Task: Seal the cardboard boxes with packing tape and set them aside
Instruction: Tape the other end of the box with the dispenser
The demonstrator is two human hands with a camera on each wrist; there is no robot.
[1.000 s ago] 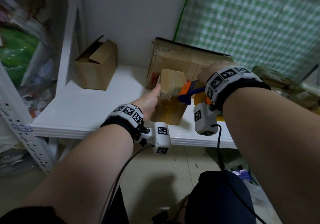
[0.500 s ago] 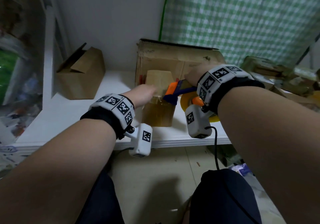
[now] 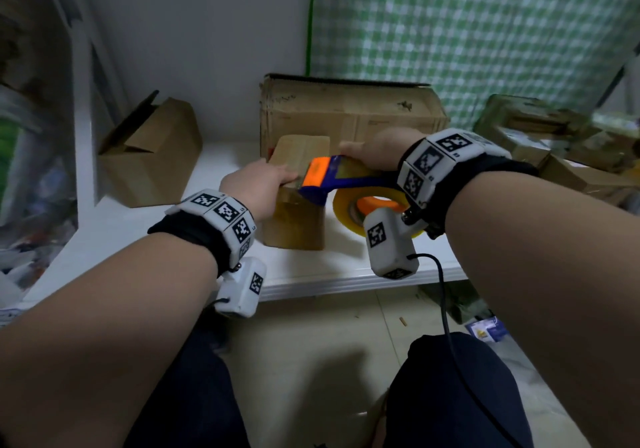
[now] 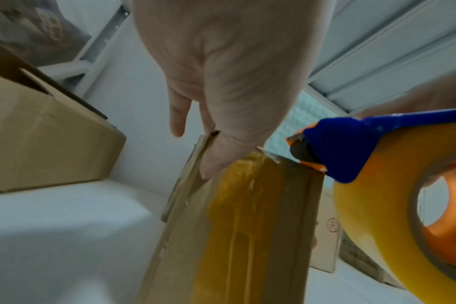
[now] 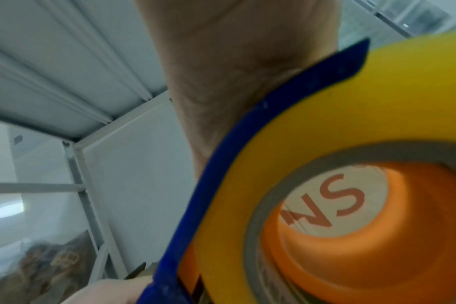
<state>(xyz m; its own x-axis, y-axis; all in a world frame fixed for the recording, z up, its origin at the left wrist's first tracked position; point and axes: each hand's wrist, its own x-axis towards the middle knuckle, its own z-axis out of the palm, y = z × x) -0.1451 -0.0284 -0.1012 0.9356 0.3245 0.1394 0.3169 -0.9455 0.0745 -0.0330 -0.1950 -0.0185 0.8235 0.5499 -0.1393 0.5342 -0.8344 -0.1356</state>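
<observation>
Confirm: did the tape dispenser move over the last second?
Yes. Against the big carton behind, the tape dispenser has shifted left, from beside the small box's right edge onto its near top edge.

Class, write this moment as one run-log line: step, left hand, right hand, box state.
step: taping | left hand: steadies small box top edge | right hand: grips tape dispenser, nose on box top | box state: tape on near side

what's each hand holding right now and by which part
The left hand grips the small box at its top near edge. The right hand holds the tape dispenser by its blue frame, above the roll.
</observation>
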